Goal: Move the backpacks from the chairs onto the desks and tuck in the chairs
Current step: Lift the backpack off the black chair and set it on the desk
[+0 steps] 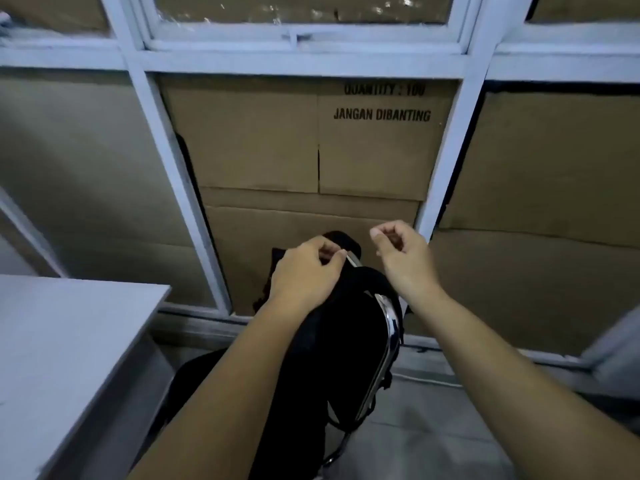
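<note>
A black backpack (341, 242) rests against the back of a black chair (346, 341) with a chrome frame (389, 327), low in the middle of the view. My left hand (304, 271) is closed on the backpack's top, right beside the chrome tube. Just to the right and slightly higher, my right hand (401, 254) hovers with its fingers curled in; nothing shows inside it. My left forearm hides much of the backpack's body. A pale grey desk (69, 341) stands to the left of the chair.
A white-framed window wall (180, 188) backed by brown cardboard boxes (311, 150) stands directly behind the chair. Grey tiled floor (433, 427) shows to the right of the chair. Another pale surface edge (616, 341) appears at the far right.
</note>
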